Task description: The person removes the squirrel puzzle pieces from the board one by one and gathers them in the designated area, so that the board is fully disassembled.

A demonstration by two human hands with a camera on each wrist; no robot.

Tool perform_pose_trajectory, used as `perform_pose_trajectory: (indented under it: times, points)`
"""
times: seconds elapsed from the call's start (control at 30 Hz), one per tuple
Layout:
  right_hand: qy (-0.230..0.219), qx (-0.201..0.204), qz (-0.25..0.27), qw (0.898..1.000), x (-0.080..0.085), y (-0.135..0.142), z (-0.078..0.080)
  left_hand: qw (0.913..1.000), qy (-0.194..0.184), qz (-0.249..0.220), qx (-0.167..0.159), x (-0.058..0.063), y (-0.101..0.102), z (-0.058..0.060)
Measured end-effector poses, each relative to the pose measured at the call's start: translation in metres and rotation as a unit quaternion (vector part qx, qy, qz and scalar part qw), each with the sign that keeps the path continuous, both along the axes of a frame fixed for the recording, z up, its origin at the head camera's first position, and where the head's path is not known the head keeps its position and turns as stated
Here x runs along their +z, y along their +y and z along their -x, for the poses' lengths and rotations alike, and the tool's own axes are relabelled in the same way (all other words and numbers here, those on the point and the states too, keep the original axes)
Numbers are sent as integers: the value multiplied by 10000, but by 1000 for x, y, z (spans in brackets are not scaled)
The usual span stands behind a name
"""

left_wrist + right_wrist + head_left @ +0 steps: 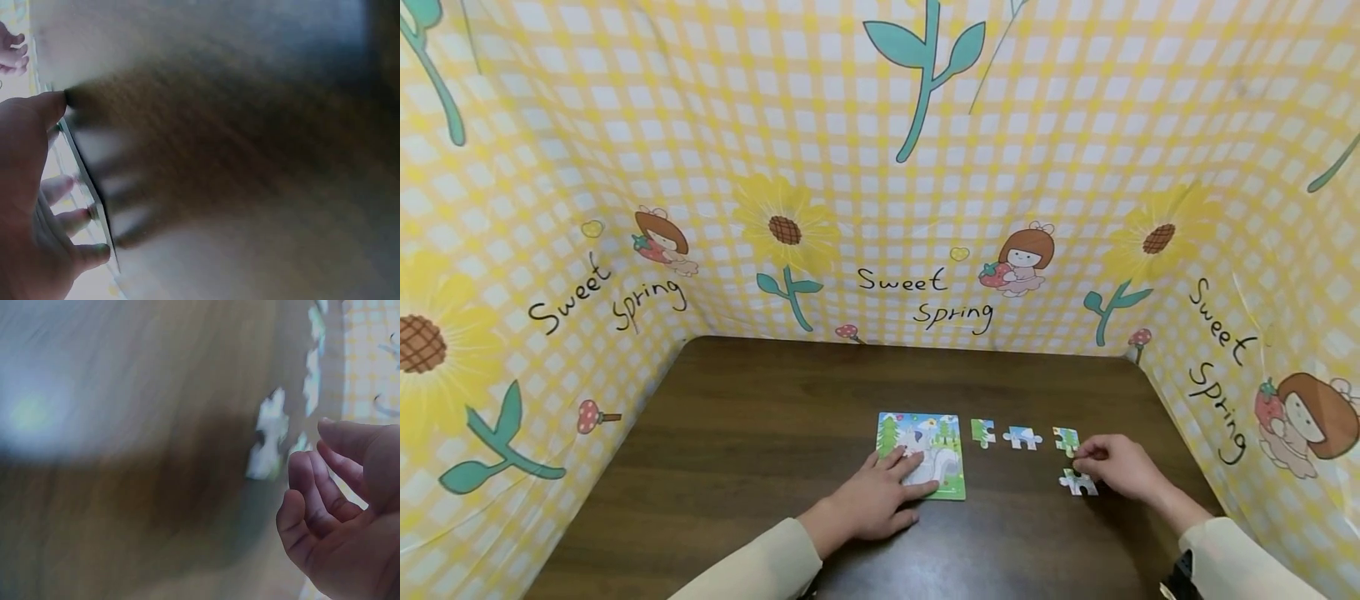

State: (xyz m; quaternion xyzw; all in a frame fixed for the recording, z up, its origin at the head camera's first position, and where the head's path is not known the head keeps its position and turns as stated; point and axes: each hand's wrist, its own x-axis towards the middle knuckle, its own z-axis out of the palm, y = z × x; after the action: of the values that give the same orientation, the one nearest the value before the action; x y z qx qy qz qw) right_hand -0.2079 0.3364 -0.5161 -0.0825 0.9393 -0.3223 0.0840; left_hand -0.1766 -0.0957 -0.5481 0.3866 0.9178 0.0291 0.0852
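Observation:
My left hand (874,500) lies with spread, nearly straight fingers on a square puzzle board (951,483) printed with a pale bushy-tailed animal and green trees. In the left wrist view, the board's edge shows under the fingertips and the thumb tip is down on the table. At the right, my right hand (1116,468) hovers with loosely curled fingers beside two jigsaw pieces, a green and blue one (1064,438) and a whitish one (1078,483) nearer me. No piece shows between its thumb and fingers in the right wrist view.
Two more jigsaw pieces, one mostly green (982,431) and one blue and white (1022,437), lie between the board and the right hand. The dark wooden table (760,417) is bounded by a yellow checked cloth (820,150) at the back and both sides.

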Motion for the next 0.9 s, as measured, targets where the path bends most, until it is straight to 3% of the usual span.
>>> perform_pose_trajectory:
  times: [0.2,0.37,0.5,0.67,0.9]
  points:
    - [118,334,346,9988,13,-44,12,9989,-92,-465,19,-5,-9,1]
    - [313,868,579,9940,16,-91,20,9967,-281,-740,174,2,-21,1]
    - [313,1282,697,9888,13,-131,23,9973,-325,-610,266,7,-32,1]
    - [283,1502,784,9851,7,-174,29,9974,-486,-423,316,9,-42,2]
    - [143,1615,640,9847,-3,-206,37,9977,-550,-247,320,7,-46,-1]
